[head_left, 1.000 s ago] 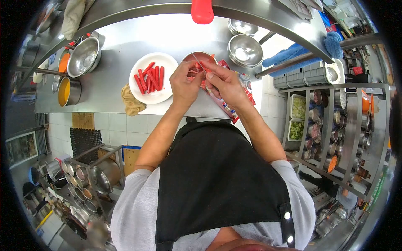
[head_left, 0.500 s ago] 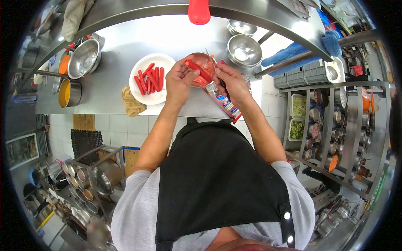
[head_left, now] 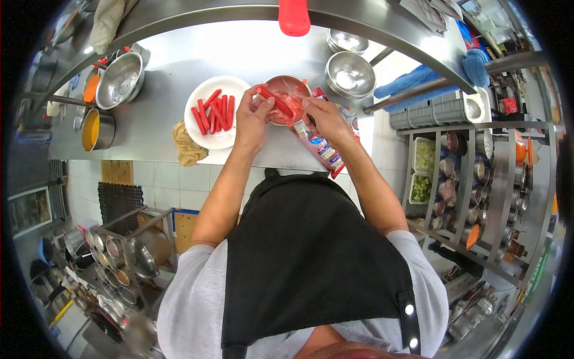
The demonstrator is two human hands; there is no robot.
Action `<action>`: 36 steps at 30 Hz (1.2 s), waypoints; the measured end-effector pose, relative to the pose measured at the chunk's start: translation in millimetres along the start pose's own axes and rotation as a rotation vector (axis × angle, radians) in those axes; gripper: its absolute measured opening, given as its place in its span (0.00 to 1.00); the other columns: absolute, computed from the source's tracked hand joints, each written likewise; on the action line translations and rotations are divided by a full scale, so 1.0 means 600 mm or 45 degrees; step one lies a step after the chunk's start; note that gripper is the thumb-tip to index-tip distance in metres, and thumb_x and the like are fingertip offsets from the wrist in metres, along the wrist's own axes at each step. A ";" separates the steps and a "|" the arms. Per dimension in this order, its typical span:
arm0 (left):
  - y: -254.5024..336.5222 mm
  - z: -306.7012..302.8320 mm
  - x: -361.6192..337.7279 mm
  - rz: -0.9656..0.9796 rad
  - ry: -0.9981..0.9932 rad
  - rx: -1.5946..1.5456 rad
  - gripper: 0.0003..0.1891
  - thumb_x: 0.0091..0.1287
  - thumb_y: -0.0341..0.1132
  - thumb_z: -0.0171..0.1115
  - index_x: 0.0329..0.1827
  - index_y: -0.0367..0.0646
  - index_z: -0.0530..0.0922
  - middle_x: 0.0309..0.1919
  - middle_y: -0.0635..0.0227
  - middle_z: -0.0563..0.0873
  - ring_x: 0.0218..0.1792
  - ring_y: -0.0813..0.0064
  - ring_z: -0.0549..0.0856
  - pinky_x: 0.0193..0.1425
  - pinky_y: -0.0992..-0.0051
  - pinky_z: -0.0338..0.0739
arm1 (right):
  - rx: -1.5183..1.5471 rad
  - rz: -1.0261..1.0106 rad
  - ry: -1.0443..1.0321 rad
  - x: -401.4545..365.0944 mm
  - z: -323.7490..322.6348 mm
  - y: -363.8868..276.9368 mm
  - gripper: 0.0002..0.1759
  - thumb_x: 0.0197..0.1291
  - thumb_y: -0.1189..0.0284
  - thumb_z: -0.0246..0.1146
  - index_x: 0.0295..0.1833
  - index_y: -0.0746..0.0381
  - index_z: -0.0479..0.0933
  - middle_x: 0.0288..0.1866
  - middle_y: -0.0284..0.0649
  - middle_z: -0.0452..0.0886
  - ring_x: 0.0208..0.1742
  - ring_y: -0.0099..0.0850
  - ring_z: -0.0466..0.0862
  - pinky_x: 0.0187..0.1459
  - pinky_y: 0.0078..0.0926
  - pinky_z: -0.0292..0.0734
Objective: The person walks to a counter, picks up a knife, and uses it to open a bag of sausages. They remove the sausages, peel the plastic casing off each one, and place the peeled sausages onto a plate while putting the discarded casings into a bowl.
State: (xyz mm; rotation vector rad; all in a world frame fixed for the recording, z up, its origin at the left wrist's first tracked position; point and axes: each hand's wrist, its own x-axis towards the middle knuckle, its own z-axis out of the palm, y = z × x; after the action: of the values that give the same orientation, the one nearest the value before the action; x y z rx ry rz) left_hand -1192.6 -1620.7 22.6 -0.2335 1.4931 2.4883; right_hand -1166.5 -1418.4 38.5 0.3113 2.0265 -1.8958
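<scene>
Over a metal bowl (head_left: 287,79) holding reddish pieces, my left hand (head_left: 255,116) grips a red stick (head_left: 280,103) in its fingers. My right hand (head_left: 326,119) is at the bowl's right side, fingers closed at the red wrapping near the stick; a dark handle shows partly under its palm. To the left, a white plate (head_left: 197,93) carries several red sticks (head_left: 220,112). A printed red packet (head_left: 323,149) lies below my right hand, and a tan cloth (head_left: 188,143) touches the plate's lower left.
Metal bowls (head_left: 350,75) stand at the back right. On the left are a steel bowl (head_left: 119,81) and a pot (head_left: 98,128) with yellow contents. A shelf edge (head_left: 239,13) with a red handle (head_left: 294,18) crosses above the table.
My right hand has moved slightly left and down toward the stick. The thin metal blade that stood up beside its fingers no longer shows there.
</scene>
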 end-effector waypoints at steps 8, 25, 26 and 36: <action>-0.026 -0.003 -0.017 0.554 -0.014 0.687 0.19 0.73 0.23 0.72 0.65 0.31 0.79 0.46 0.60 0.90 0.44 0.71 0.92 0.49 0.72 0.89 | 0.191 -0.098 -0.112 -0.040 0.034 -0.049 0.25 0.84 0.72 0.57 0.82 0.61 0.73 0.33 0.30 0.76 0.28 0.17 0.71 0.28 0.18 0.66; -0.017 0.011 -0.017 0.702 -0.018 0.676 0.13 0.67 0.18 0.70 0.54 0.31 0.81 0.44 0.56 0.92 0.44 0.68 0.95 0.49 0.71 0.91 | 0.087 -0.309 -0.128 -0.064 0.055 -0.086 0.23 0.80 0.70 0.62 0.76 0.60 0.81 0.41 0.28 0.82 0.39 0.16 0.77 0.40 0.18 0.74; -0.016 0.010 -0.016 0.747 -0.021 0.728 0.13 0.67 0.18 0.70 0.53 0.31 0.82 0.44 0.56 0.92 0.44 0.68 0.95 0.49 0.71 0.91 | 0.083 -0.307 -0.127 -0.064 0.054 -0.084 0.22 0.80 0.71 0.63 0.76 0.60 0.81 0.42 0.28 0.82 0.40 0.17 0.77 0.41 0.18 0.75; 0.011 0.021 -0.030 0.746 -0.137 0.693 0.16 0.69 0.16 0.66 0.60 0.32 0.81 0.48 0.56 0.91 0.49 0.67 0.93 0.56 0.70 0.88 | 0.295 -0.219 -0.103 -0.058 0.047 -0.067 0.19 0.80 0.72 0.62 0.72 0.61 0.83 0.45 0.30 0.84 0.38 0.17 0.77 0.35 0.16 0.71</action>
State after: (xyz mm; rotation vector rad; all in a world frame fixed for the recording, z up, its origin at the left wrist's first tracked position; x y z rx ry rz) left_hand -1177.3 -1614.3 38.7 0.4895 2.3663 2.2754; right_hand -1147.3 -1447.1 87.7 0.1170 1.8357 -2.2157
